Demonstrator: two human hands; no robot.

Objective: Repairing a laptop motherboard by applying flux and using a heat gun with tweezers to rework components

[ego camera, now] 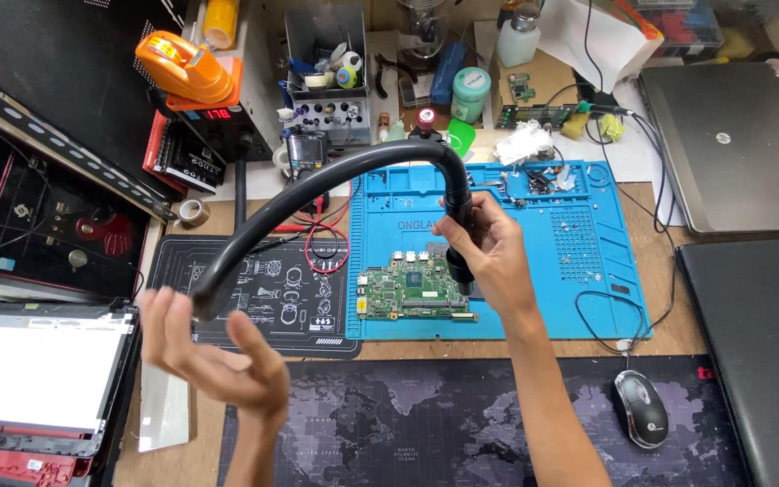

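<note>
My right hand (489, 248) grips the handle end of a thick black hose (317, 185), holding its nozzle just above a green circuit board (412, 289) on a blue work mat (579, 243). The hose arcs up and left from that hand, then runs down toward my left hand (214, 352). My left hand is raised at the lower left, fingers spread, palm up. The hose's lower end passes just behind its fingers; whether they touch it I cannot tell.
A black mat (263, 289) with white drawings lies left of the blue one, red wires (326, 243) on it. A mouse (640, 408) sits on a dark map-print pad. Closed laptops (732, 135) lie at right, an opened laptop screen (29, 379) at left. Tools and bottles crowd the back.
</note>
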